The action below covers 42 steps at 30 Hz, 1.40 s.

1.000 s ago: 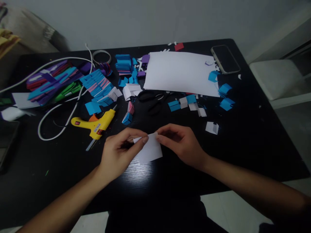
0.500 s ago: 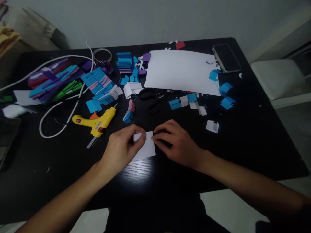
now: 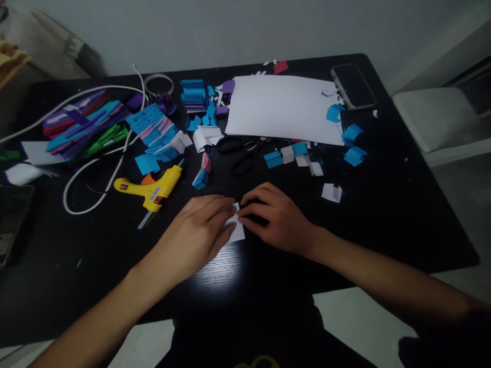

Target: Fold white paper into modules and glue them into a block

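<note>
White paper, and you've got it down: a second ago you held this small square (image 3: 238,234) tilted between your fingertips, and now it looks laid flat on the black surface (image 3: 383,214), set in from the middle of the near edge. Your left hand (image 3: 197,232) has spread over it and hides most of it, fingers stretched out, not clenched. Your right hand (image 3: 282,220) comes in from the other side, fingers bent, thumb and fingertips gathered at the paper's right edge; pinching or just touching, I can't tell from here. So you've gone from lining up in the air to what looks like pressing down, and any crease is under your fingers, out of my sight.

Just beyond, to your left, the yellow glue gun (image 3: 166,189) lies with its nozzle turned toward the far edge. Ahead of your hands sits the pink and blue folded piece (image 3: 200,179), and off toward the right edge a white folded piece (image 3: 330,192) lies alone. Past those come the black-handled scissors (image 3: 241,163), then the big white sheet (image 3: 284,107) nearer the far edge, and the phone (image 3: 355,87) at your far right corner. None of these appears shifted on the surface.
</note>
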Motion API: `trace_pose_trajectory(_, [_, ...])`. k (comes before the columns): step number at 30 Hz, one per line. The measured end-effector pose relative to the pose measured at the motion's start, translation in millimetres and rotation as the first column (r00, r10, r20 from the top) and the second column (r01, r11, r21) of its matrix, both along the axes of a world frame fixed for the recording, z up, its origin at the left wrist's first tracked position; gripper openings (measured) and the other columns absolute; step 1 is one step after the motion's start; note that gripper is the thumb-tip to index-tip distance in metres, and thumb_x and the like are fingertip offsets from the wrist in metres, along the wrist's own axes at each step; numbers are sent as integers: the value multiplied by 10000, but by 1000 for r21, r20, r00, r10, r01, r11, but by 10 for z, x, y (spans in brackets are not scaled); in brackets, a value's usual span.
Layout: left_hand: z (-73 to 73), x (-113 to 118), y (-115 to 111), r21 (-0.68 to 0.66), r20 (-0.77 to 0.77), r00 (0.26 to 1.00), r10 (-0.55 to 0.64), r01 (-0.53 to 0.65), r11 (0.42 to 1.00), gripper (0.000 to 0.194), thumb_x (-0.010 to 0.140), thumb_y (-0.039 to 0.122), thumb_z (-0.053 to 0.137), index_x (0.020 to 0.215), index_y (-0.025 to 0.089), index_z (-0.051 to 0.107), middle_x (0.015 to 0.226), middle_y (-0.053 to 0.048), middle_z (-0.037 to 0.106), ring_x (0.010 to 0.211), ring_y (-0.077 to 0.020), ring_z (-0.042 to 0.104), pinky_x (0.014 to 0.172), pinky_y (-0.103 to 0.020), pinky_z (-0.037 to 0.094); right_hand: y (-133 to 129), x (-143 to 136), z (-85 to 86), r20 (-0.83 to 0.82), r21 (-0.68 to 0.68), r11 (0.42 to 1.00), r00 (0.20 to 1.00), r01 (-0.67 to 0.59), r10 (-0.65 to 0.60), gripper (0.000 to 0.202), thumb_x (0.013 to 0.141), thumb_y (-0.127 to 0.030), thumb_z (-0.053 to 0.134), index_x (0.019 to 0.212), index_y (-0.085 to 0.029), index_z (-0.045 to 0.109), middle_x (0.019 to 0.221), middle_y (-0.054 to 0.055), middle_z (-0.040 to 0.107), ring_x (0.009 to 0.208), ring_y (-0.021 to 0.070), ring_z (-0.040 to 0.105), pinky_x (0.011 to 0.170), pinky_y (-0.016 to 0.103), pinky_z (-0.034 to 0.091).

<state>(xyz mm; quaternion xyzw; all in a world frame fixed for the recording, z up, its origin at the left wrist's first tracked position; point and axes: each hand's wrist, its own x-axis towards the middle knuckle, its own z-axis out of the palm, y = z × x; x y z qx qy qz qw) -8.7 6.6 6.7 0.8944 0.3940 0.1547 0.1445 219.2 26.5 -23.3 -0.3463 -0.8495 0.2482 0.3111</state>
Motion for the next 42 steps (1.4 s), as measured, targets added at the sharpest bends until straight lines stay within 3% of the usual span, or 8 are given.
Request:
trace_pose_trajectory(4, [34, 52, -124, 37, -63, 998, 17, -14, 999, 358, 1007, 281, 603, 1324, 125, 663, 1360, -169, 683, 1252, -344, 651, 1029, -527, 560, 6, 7, 3, 20, 9, 1000, 1000, -9, 9, 109, 974, -237, 665, 956, -186, 760, 1043, 85, 723, 1003, 239, 596, 915, 426, 534])
trace_pose_trajectory(15, [-71, 55, -210, 150, -123, 992, 33, -14, 989, 405, 1018, 274, 588, 1366, 69, 624, 1418, -196, 648, 1280, -352, 643, 1032, -523, 570, -100, 49, 84, 178, 76, 994, 982, -82, 68, 149, 993, -225, 647, 887, -160, 728, 986, 64, 752, 895, 206, 604, 774, 362, 433])
trace_pose_trajectory(27, [-103, 33, -204, 90, -50, 998, 40, -35, 995, 406, 1017, 296, 588, 1377, 113, 634, 1421, -182, 650, 1283, -356, 642, 1034, -537, 566, -59, 36, 62, 141, 2, 998, 988, -64, 63, 110, 973, -225, 680, 890, -168, 724, 960, 52, 736, 855, 187, 604, 775, 354, 433])
trace_pose_trajectory(42, [-108, 30, -208, 95, -66, 997, 38, -32, 995, 409, 1030, 294, 572, 1387, 100, 619, 1447, -171, 633, 1309, -349, 625, 1042, -540, 566, -191, 62, 118, 215, 68, 983, 964, -172, 154, 201, 1016, -213, 602, 865, -172, 728, 964, 57, 755, 861, 192, 595, 729, 352, 420])
